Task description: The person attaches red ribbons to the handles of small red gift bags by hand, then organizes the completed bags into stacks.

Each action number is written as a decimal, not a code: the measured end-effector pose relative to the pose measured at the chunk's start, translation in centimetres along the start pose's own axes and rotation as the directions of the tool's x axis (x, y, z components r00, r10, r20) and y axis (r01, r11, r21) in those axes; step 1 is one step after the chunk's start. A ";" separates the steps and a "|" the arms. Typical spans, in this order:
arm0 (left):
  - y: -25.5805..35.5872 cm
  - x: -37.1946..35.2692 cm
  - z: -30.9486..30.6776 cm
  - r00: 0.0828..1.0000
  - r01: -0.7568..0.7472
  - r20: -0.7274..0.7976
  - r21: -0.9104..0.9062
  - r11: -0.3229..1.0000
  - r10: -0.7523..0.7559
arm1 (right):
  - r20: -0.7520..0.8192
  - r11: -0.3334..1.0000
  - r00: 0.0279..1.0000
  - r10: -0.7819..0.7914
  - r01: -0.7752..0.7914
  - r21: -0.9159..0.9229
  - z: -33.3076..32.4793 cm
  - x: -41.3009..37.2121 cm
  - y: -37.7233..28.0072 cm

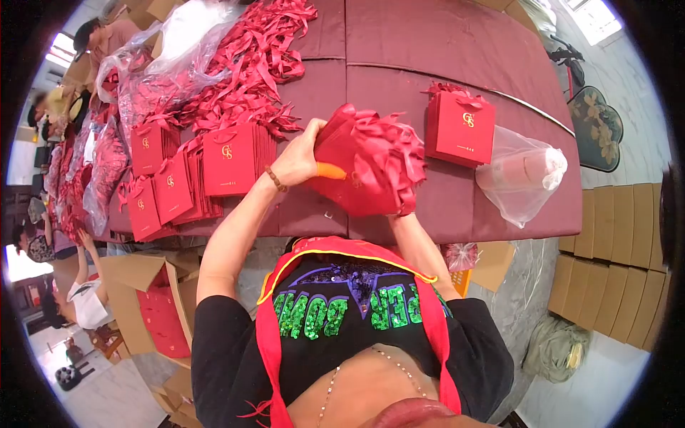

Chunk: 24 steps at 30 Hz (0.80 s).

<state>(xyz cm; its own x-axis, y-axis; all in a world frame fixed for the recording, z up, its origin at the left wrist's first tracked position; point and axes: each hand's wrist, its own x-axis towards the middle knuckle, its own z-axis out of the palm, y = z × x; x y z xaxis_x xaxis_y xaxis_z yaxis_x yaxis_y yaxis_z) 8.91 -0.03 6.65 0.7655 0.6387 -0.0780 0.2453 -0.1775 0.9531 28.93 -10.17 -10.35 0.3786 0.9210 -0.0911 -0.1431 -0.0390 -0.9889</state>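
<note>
My left hand [303, 160] grips the left side of a thick bundle of red paper bags [371, 164] with ribbon handles, held tilted above the table's front edge. An orange cover shows on its thumb. My right hand [402, 214] is at the bundle's lower right, its fingers hidden behind the bags. Just right of the bundle, a stack of red bags [460, 128] with gold lettering stands on the table. To the left are more upright rows of red bags [230, 162], with a heap of red ribbons [250, 71] behind them.
A clear plastic bag [524, 175] with a pinkish roll lies at the table's [428, 214] right. An open carton [153, 307] is at the lower left; folded cartons [614, 250] stand at the right. Other people [89, 303] are along the far left.
</note>
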 end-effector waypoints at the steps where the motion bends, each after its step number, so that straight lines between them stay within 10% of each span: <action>1: -0.1 0.3 -0.2 1.000 -0.007 0.003 0.025 1.000 0.007 | 0.005 1.000 1.000 0.005 -0.005 -0.019 -0.3 -0.3 0.4; 5: 2.5 1.8 -2.4 0.990 -0.026 -0.113 0.460 0.887 0.088 | 0.027 0.995 1.000 0.002 0.001 -0.096 -2.4 -2.6 1.1; 6: 3.1 2.2 -2.6 0.988 -0.021 -0.112 0.566 0.824 0.102 | -0.203 0.737 0.894 0.400 -0.182 0.651 -0.1 -4.1 -4.5; 10: 0.2 3.9 -1.3 0.993 -0.106 0.056 0.830 0.547 0.107 | -0.507 0.959 0.834 0.217 -0.086 0.270 0.7 -6.0 -5.6; 11: -0.5 3.8 -0.7 0.979 -0.169 0.084 0.839 0.516 0.184 | -0.523 0.997 0.850 -0.071 0.076 -0.012 1.4 -6.0 -6.9; 14: -0.5 3.5 -0.2 0.977 -0.188 0.112 0.859 0.476 0.183 | -0.016 0.617 0.830 -0.557 0.401 -0.678 2.5 -4.8 -11.2; 24: -0.1 3.4 -0.1 0.925 -0.349 0.196 0.774 0.528 0.325 | 0.565 0.315 0.691 -0.451 0.716 -0.623 1.8 3.1 -13.5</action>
<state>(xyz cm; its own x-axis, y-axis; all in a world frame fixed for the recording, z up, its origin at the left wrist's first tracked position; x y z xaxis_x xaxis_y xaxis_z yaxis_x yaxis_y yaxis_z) 11.40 2.29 6.31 0.9044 0.3869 0.1801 0.3228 -0.8962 0.3044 30.36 -6.05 2.95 -0.1909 0.8728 0.4493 0.7957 0.4056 -0.4498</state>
